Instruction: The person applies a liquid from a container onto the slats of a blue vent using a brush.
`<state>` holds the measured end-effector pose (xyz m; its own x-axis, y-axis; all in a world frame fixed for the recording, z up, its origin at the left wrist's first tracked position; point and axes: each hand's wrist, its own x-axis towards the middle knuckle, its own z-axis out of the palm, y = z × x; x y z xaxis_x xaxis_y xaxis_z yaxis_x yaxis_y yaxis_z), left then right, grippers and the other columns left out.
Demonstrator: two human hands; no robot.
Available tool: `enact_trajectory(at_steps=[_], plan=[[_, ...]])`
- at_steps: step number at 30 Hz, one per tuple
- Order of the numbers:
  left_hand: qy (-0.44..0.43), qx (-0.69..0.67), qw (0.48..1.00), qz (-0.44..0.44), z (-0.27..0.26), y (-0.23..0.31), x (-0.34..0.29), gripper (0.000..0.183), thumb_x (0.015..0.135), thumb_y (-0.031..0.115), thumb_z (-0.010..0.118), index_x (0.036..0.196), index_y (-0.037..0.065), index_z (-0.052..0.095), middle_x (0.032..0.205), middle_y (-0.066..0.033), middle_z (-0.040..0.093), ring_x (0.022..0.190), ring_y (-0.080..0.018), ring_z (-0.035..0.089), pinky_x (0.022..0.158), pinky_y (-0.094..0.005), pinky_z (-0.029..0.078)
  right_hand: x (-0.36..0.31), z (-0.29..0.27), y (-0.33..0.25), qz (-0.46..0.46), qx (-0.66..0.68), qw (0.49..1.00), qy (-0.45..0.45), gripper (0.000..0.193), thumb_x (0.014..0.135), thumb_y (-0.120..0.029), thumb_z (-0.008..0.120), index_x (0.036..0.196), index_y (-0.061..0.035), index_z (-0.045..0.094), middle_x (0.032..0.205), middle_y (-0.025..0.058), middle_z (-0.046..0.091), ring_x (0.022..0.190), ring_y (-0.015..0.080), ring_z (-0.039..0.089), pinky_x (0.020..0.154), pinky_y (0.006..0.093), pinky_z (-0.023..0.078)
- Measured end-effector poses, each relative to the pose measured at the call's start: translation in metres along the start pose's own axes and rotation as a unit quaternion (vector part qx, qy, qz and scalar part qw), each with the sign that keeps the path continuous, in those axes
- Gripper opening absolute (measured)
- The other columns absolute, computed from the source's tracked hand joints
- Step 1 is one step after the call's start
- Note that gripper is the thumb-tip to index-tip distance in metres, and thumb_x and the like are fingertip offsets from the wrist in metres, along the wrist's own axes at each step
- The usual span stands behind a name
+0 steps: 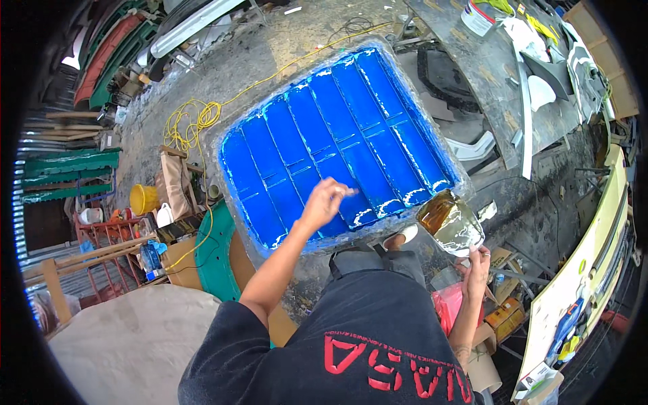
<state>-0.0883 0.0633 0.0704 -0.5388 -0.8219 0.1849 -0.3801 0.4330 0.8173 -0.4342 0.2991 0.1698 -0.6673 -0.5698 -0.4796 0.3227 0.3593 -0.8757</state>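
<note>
In front of me lies a large blue tray-like mould (317, 128) with a rough grey rim, divided by raised lines into long panels. Patches of white paste mark its corners and several line ends. Over its near side my left hand (325, 204) hovers with fingertips pinched together; whatever they hold, if anything, is too small to make out. At the mould's near right corner, my right hand (474, 264) grips the edge of a cut-open plastic container (459, 233), tilted, see-through and whitish near the hand, amber-brown at its far end.
A yellow cable (208, 115) runs coiled across the floor on the left. A yellow bucket (144, 199) and a green curved panel (219, 253) lie nearer. At right stand a grey work table (466, 61) with a white tub (478, 19) and a long cream board (574, 270).
</note>
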Motion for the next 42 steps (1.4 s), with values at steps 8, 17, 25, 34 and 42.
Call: enact_trajectory(at_steps=[8, 17, 25, 34, 42], plan=[[0.314, -0.032, 0.924, -0.216, -0.013, -0.088, 0.058, 0.022, 0.094, 0.019, 0.062, 0.096, 0.001, 0.075, 0.081, -0.0134, 0.071, 0.065, -0.0187, 0.062, 0.060, -0.0348, 0.046, 0.002, 0.002, -0.007, -0.004, -0.025, 1.000, -0.016, 0.036, 0.094, -0.027, 0.064, 0.115, -0.0058, 0.044, 0.096, 0.0064, 0.058, 0.071, 0.0162, 0.060, 0.061, 0.0308, 0.053], [0.346, 0.087, 0.886, -0.296, -0.005, -0.095, 0.037, 0.022, 0.086, 0.016, 0.059, 0.083, -0.002, 0.070, 0.086, -0.0224, 0.069, 0.083, -0.0384, 0.067, 0.075, -0.0455, 0.052, -0.005, 0.003, -0.004, 0.000, -0.020, 1.000, -0.008, 0.037, 0.093, -0.029, 0.064, 0.114, -0.0063, 0.044, 0.096, 0.0066, 0.057, 0.074, 0.0165, 0.060, 0.063, 0.0317, 0.052], [0.355, 0.063, 0.884, -0.299, 0.016, -0.093, 0.060, 0.023, 0.090, 0.018, 0.058, 0.087, -0.001, 0.070, 0.085, -0.0213, 0.069, 0.080, -0.0381, 0.066, 0.075, -0.0450, 0.051, 0.000, 0.004, -0.004, -0.001, -0.027, 0.999, -0.033, 0.034, 0.095, -0.030, 0.063, 0.112, -0.0078, 0.045, 0.096, 0.0054, 0.059, 0.074, 0.0153, 0.059, 0.061, 0.0307, 0.051], [0.448, 0.166, 0.831, -0.285, -0.004, -0.123, 0.010, 0.028, 0.089, 0.022, 0.060, 0.084, -0.003, 0.069, 0.072, -0.0215, 0.067, 0.063, -0.0338, 0.066, 0.061, -0.0445, 0.049, 0.001, 0.004, -0.004, 0.012, -0.001, 0.998, -0.055, 0.042, 0.091, -0.028, 0.069, 0.116, -0.0067, 0.044, 0.098, 0.0053, 0.060, 0.077, 0.0136, 0.059, 0.060, 0.0288, 0.052], [0.386, 0.060, 0.862, -0.324, -0.026, -0.078, 0.012, 0.025, 0.090, 0.019, 0.058, 0.090, -0.002, 0.072, 0.083, -0.0205, 0.070, 0.074, -0.0348, 0.066, 0.069, -0.0433, 0.051, 0.005, 0.000, -0.007, 0.008, 0.012, 0.999, -0.045, 0.037, 0.093, -0.026, 0.067, 0.115, -0.0068, 0.044, 0.099, 0.0057, 0.060, 0.076, 0.0137, 0.059, 0.061, 0.0271, 0.050]])
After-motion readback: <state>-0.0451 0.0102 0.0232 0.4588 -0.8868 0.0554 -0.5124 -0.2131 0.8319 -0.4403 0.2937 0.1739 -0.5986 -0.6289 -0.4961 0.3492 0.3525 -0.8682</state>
